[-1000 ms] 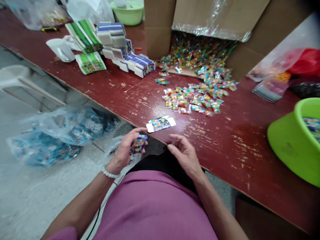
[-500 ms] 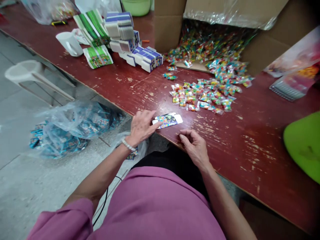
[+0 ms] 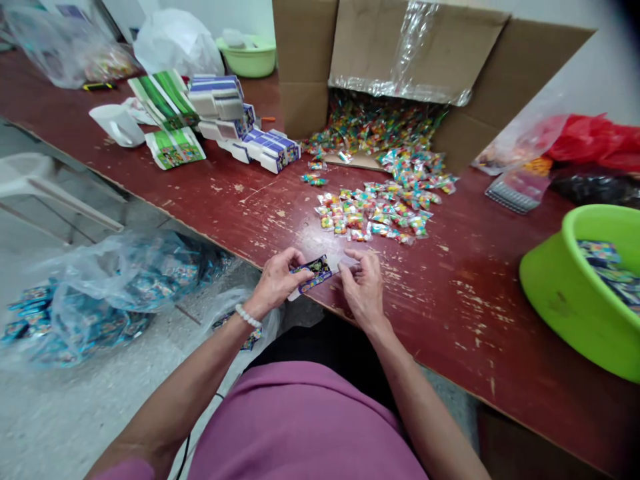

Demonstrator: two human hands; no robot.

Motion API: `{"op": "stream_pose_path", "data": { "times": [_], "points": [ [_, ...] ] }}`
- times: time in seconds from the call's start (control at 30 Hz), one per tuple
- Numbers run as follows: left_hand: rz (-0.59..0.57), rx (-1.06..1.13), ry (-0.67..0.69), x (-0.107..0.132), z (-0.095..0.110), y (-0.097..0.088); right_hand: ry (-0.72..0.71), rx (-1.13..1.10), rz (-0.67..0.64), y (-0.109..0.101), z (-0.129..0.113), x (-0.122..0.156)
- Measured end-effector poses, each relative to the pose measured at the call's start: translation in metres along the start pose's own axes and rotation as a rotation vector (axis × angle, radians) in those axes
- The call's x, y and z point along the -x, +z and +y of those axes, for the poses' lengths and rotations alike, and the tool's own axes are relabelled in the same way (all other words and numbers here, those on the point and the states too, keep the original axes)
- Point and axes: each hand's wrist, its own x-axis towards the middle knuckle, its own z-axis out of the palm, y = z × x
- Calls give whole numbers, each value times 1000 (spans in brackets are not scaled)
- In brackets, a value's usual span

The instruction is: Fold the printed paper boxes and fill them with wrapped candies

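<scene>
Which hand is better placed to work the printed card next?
Probably the right hand. The left hand is gripping the printed card at one end, while the right hand sits at the card's other end, seemingly only lightly touching it, so it looks freer.

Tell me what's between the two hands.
The head view shows a flat printed box blank between the left hand, whose fingers hold it, and the right hand.
</scene>
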Motion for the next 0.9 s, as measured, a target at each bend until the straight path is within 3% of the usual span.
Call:
{"op": "stream_pose_path", "data": {
  "times": [0.07,0.13,0.27,0.4,0.47,0.6,0.67,0.8,0.9],
  "points": [
    [-6,244,-102,4,1,5,-73,25,35,2,-7,2],
    [8,387,-167,8,4,8,-110,58,-21,0,-12,4],
    [7,435,-168,18,11,12,-86,135,-215,-12,-19,-1],
    [-10,409,-143,26,14,15,-156,119,-349,-29,-27,-12],
    [-128,438,-149,29,16,13,-172,112,-400,-35,-33,-14],
    [-691,563,-264,31,25,-1,-136,6,-469,-42,-45,-9],
    [-865,561,-323,28,28,-8,-93,-87,-534,-45,-48,-5],
    [-906,512,-332,22,31,-13,61,-276,-736,-52,-46,3],
    [-907,427,-305,26,32,-6,123,-403,-799,-56,-44,5]
  ]
}}
